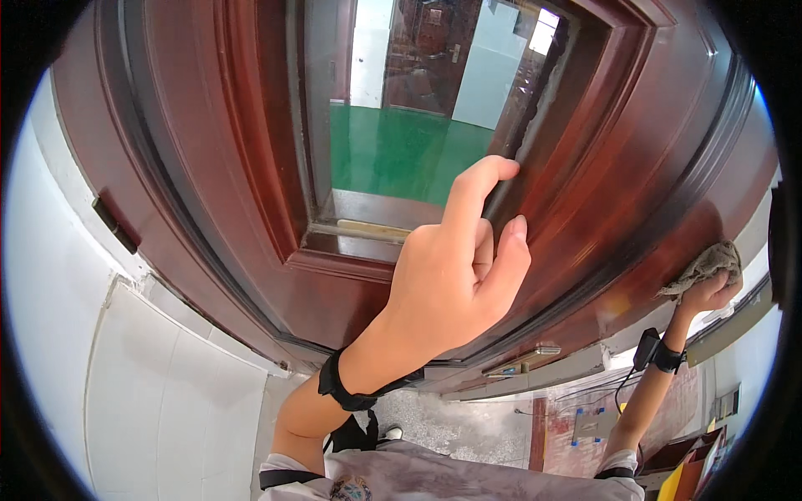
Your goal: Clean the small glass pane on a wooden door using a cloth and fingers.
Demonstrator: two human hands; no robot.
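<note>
My left hand (460,263) is raised in front of a dark red-brown panelled door (326,307). Its index finger is extended and hooked, the thumb stands apart, and the other fingers curl inward around nothing. The index fingertip overlaps the edge of the glass pane (401,156); whether it touches is unclear. Far to the right, my right hand (714,293) grips a crumpled grey-brown cloth (707,266). That cloth lies against the red-brown wood at the right border. Each wrist wears a black strap, and a small black device sits at the right one.
A metal hinge (114,225) sits at the left, beside white wall panels (169,376). Low on the right is a metal fitting (523,363). Through the glass shows a green floor (407,147). Box-like items (686,470) stand at lower right; speckled floor (432,419) lies below.
</note>
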